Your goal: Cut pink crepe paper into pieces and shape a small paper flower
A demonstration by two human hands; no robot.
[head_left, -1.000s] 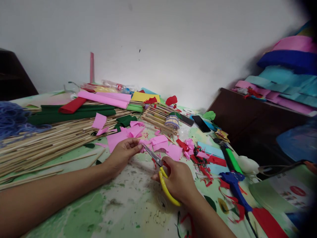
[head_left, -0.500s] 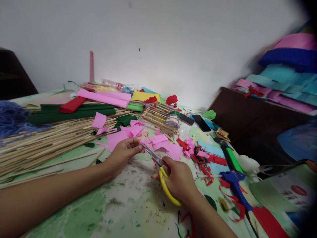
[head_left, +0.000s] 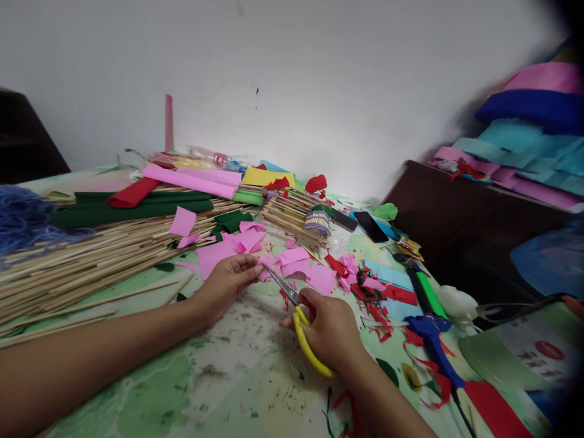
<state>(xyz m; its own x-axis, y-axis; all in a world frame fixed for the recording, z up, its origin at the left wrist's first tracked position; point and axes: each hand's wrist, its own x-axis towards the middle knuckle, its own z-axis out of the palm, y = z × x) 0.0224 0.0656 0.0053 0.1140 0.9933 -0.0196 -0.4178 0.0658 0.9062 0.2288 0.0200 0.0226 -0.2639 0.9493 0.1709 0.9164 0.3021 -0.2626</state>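
My right hand is closed around the yellow handles of a pair of scissors. Their metal blades point up and left, with the tip right at the fingertips of my left hand. Thumb and forefinger of that left hand are pinched on a small bit of pink paper, mostly hidden by the fingers. Beyond them, cut pink pieces are scattered on the table. A larger pink sheet lies just behind my left hand.
Thin bamboo sticks cover the left side, with green rolls on top. A small stick model stands at the back. At right lie a black phone, red scraps, a blue glue gun and a light-green container.
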